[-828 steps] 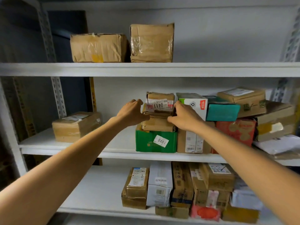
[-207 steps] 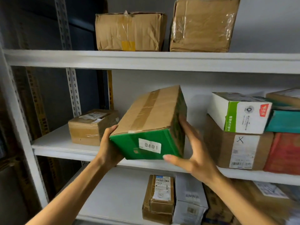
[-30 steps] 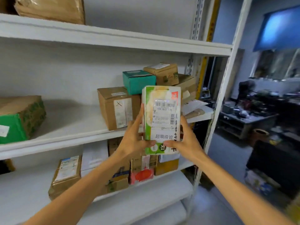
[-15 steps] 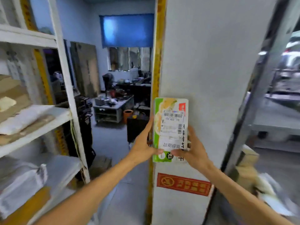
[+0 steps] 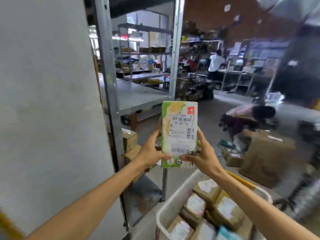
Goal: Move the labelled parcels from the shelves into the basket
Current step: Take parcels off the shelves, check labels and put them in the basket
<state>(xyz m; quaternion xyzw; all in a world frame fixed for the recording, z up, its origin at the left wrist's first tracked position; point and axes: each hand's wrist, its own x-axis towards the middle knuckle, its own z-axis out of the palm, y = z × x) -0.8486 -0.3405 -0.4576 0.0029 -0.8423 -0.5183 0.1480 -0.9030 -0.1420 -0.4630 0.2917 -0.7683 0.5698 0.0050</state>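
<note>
- The labelled parcel (image 5: 179,134) stands upright, higher than the basket (image 5: 174,200), near its far left corner.
- The left grip (image 5: 152,153) and the right grip (image 5: 202,155) clasp its lower sides, thumbs on the front.

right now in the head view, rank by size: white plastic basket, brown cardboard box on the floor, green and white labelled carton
1. white plastic basket, partly cut off
2. brown cardboard box and green and white labelled carton: about alike; carton is nearer, so unranked
</note>
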